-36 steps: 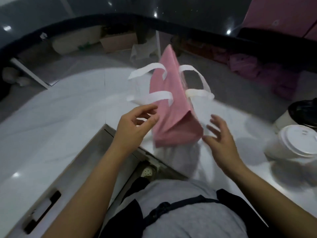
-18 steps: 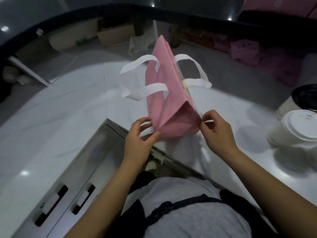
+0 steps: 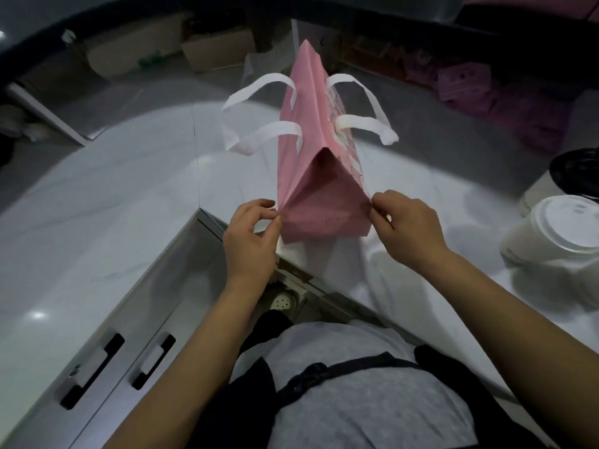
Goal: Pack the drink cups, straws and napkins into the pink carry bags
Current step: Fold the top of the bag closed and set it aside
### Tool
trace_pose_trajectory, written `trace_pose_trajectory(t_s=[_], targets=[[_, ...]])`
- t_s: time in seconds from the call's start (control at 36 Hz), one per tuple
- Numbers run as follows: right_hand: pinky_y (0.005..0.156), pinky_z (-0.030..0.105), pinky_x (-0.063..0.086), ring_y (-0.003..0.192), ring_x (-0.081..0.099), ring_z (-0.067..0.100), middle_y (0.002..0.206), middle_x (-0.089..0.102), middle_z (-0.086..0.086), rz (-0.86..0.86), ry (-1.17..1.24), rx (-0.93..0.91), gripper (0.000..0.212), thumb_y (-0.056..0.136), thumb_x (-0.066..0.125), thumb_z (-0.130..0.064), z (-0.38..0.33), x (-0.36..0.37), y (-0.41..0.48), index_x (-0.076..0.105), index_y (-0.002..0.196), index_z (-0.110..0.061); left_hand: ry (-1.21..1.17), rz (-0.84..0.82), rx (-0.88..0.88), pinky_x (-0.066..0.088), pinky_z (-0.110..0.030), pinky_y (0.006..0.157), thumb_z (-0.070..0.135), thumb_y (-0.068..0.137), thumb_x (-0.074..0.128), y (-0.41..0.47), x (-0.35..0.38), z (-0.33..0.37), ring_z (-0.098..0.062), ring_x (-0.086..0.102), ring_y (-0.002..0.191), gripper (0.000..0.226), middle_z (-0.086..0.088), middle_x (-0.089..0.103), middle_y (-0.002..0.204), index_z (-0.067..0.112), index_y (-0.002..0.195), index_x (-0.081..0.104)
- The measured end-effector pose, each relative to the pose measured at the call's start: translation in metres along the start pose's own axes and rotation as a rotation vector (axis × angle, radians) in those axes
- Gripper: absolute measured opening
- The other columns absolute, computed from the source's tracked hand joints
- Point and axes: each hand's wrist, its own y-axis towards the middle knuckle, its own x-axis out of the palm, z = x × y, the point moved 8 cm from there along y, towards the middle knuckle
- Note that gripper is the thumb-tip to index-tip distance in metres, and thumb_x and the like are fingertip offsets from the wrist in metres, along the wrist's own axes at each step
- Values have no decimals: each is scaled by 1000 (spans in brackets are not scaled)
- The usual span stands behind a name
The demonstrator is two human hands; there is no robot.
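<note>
A pink carry bag [image 3: 311, 150] with white loop handles [image 3: 259, 137] stands on the white counter [image 3: 107, 202], still folded nearly flat along its top. My left hand [image 3: 251, 241] pinches the bag's near left bottom corner. My right hand [image 3: 406, 223] pinches the near right corner. The near end panel is spread between my two hands. A white drink cup with a white lid [image 3: 557, 234] stands at the right, and a second cup with a dark lid [image 3: 570, 176] stands behind it. No straws or napkins are in sight.
The counter makes an inner corner just below my hands, with steel drawers and black handles [image 3: 94, 371] underneath. More pink bags [image 3: 466, 82] and cardboard boxes [image 3: 214, 50] lie in the dark beyond the counter's far edge.
Both hands have closed on the bag's near bottom corners and pulled them apart, so the near end has widened. The bag stands more upright than a second ago.
</note>
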Motion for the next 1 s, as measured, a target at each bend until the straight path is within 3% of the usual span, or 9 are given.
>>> trace_pose_trajectory(t_s=[0.08, 0.17, 0.19, 0.28, 0.39, 0.58, 0.67, 0.75, 1.0], targets=[[57, 31, 35, 67, 49, 22, 76, 54, -5, 4, 36, 23, 24, 99, 51, -25, 5, -4, 6, 50, 76, -21, -38, -12, -18, 47, -8, 76, 8, 88, 73, 7, 0, -1, 11, 57, 99, 9, 6, 65, 104, 14, 82, 70], [63, 34, 40, 70, 50, 20, 78, 57, -1, 7, 147, 38, 22, 98, 55, -21, 11, -1, 6, 60, 78, -12, -169, -28, -142, 58, -35, 84, 14, 86, 75, 9, 4, -19, -7, 65, 101, 5, 9, 69, 103, 18, 86, 74], [63, 33, 39, 69, 49, 19, 78, 58, 0, 2, 155, 36, 21, 97, 56, -20, 11, 1, 4, 61, 78, -11, -218, -37, -182, 59, -36, 84, 14, 86, 76, 7, 6, -25, -10, 67, 99, 7, 7, 70, 102, 20, 89, 75], [64, 32, 37, 67, 48, 17, 79, 61, 1, -26, 165, 54, 20, 96, 59, -20, 15, 11, -3, 62, 78, -11, -277, -96, -273, 56, -19, 75, 14, 83, 79, -4, 11, -39, -3, 69, 89, 20, 4, 73, 99, 19, 102, 73], [73, 38, 48, 79, 57, 18, 86, 65, -3, -43, 204, 99, 14, 92, 64, -26, 27, 18, -12, 64, 84, -15, -254, -196, -354, 58, -26, 80, 16, 82, 81, -23, 23, -66, -15, 70, 99, 34, 1, 74, 106, 15, 114, 71], [83, 40, 47, 97, 57, 28, 88, 70, -3, -149, -1, 180, 26, 89, 67, -34, 56, 51, -22, 74, 110, -21, -57, -282, -418, 57, -25, 79, 20, 83, 79, -35, 38, -76, -10, 70, 87, 39, 10, 73, 98, 23, 121, 69], [79, 39, 44, 91, 55, 33, 81, 69, -2, -154, -15, 182, 17, 91, 62, -28, 57, 61, -21, 77, 97, -23, -41, -265, -418, 57, -27, 83, 20, 86, 76, -33, 38, -72, -6, 70, 88, 32, 6, 74, 97, 18, 118, 72], [72, 40, 47, 80, 55, 34, 68, 66, -1, -132, -23, 178, 26, 94, 59, -30, 55, 65, -17, 74, 76, -18, 28, -242, -388, 54, -17, 77, 21, 89, 73, -28, 35, -66, 3, 67, 85, 22, 10, 73, 91, 16, 110, 75], [75, 38, 41, 81, 56, 29, 66, 70, -3, -53, -19, 146, 21, 92, 66, -24, 53, 54, -9, 78, 76, -18, 142, -233, -312, 51, -12, 73, 22, 89, 73, -18, 33, -57, 2, 68, 80, 15, 12, 74, 84, 16, 100, 80]])
